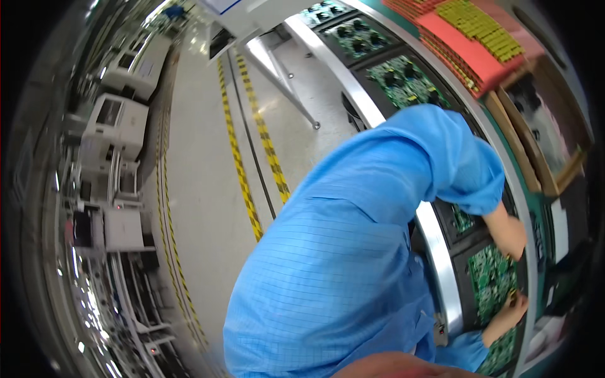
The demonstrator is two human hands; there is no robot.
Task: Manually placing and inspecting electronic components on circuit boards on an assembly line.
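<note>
A green circuit board point(488, 274) lies in a black carrier point(463, 268) on the line at the right. My left hand point(509, 236) reaches over the board's far edge, fingers bent down and closed; what they hold, if anything, is too small to tell. Lower in the picture, my right hand point(509, 313) pinches a small yellow and dark part point(513, 295) just above the same board. Blue sleeves cover both arms. My left sleeve point(403, 148) hides part of the line and of another board point(463, 217).
A silver rail point(441, 264) edges the line. Further up sit more boards point(406, 79) in black carriers. Red trays point(450, 44) with yellow parts point(476, 25) and a cardboard box point(513, 135) stand beyond. White machines point(120, 123) line the far left, past yellow-black floor tape point(236, 170).
</note>
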